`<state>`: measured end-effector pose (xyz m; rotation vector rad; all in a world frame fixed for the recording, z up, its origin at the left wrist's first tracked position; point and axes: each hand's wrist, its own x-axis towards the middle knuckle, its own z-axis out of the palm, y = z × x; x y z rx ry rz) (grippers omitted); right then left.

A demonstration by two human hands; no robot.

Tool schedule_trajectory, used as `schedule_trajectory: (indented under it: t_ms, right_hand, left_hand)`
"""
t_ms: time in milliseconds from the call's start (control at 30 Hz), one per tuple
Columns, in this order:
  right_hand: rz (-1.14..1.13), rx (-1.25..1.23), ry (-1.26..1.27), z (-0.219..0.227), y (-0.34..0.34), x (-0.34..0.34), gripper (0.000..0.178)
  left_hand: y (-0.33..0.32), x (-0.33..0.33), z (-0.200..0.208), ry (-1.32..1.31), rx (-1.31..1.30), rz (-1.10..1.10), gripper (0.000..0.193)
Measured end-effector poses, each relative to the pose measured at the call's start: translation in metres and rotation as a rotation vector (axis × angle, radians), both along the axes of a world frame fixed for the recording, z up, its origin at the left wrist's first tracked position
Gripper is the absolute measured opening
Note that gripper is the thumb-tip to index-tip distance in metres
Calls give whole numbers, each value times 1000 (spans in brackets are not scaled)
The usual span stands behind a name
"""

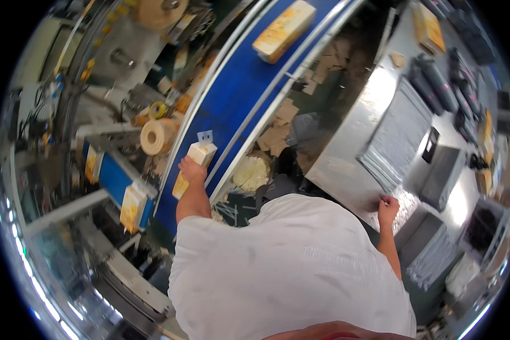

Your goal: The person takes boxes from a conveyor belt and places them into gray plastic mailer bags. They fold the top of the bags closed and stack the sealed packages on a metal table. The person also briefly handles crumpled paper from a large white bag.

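Note:
My left hand (192, 170) reaches out to the blue conveyor belt (215, 102) and has its fingers wrapped over a white-and-yellow soft pack (203, 152), shaped like a tissue pack. A small whitish flap (205, 136) stands out at the pack's far end. Part of the pack is hidden under my hand and wrist. On the right, my right hand (387, 209) is closed at the near side of a metal table (345, 130). What its curled fingers hold, if anything, cannot be made out. Farther up the belt lies another white-and-yellow pack (284, 31).
Left of the belt, more packs (133, 207) sit on a smaller blue conveyor (112, 175) by machinery. A paper roll (157, 136) lies near the belt's rail. Grey plastic sheets (395, 133) and grey trays (436, 178) cover the metal table. Cardboard scraps (283, 113) litter the gap between.

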<state>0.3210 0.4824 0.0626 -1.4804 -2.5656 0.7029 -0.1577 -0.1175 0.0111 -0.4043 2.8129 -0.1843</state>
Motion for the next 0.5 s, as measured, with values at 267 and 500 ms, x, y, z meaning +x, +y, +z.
schedule_trajectory:
  t_ms: [267, 500]
  right_hand:
    - [-22, -84, 49, 22, 12, -13, 16]
    - [-80, -324, 452, 49, 0, -38, 37]
  left_hand:
    - [117, -82, 57, 267, 235, -348, 66]
    - [337, -64, 250, 437, 1157, -736, 68]
